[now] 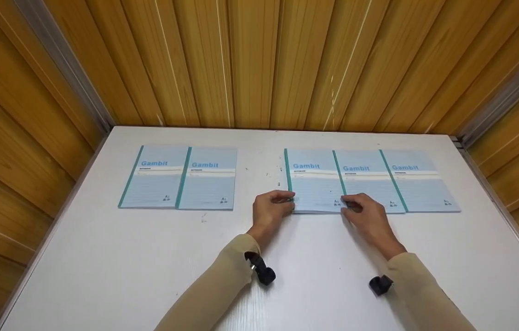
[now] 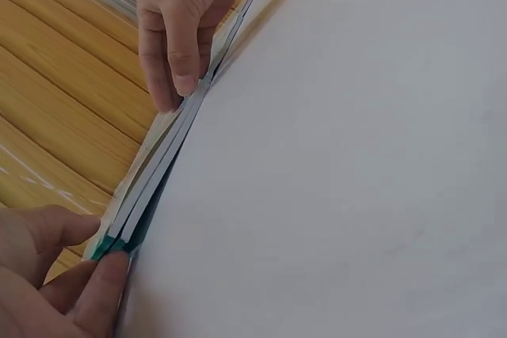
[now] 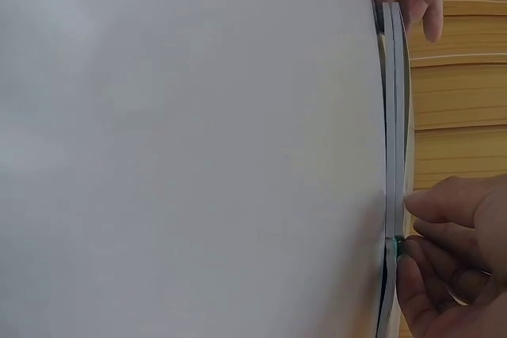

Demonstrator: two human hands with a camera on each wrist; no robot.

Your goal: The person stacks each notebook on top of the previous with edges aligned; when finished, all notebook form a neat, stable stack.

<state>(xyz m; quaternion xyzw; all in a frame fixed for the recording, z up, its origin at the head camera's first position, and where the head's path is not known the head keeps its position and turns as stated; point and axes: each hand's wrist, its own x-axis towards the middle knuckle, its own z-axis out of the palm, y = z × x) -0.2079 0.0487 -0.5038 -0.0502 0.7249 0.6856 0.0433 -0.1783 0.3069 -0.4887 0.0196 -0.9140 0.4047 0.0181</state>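
Note:
In the head view, three light-blue notebooks with green spines lie side by side at the right. The leftmost notebook (image 1: 314, 188) tops a small stack, whose two thick page edges (image 2: 150, 187) show in the left wrist view. My left hand (image 1: 271, 212) pinches this stack at the lower end of its green spine. At the lower right corner, my right hand (image 1: 367, 216) pinches the stack's edge with bent thumb and fingers, right beside the spine of the middle notebook (image 1: 365, 188). The third notebook (image 1: 420, 184) lies at the far right.
Two more notebooks, an outer one (image 1: 156, 184) and an inner one (image 1: 208, 184), lie side by side on the left of the white table (image 1: 103, 276). Wood-patterned panels (image 1: 255, 64) stand behind the table's back edge and along both sides.

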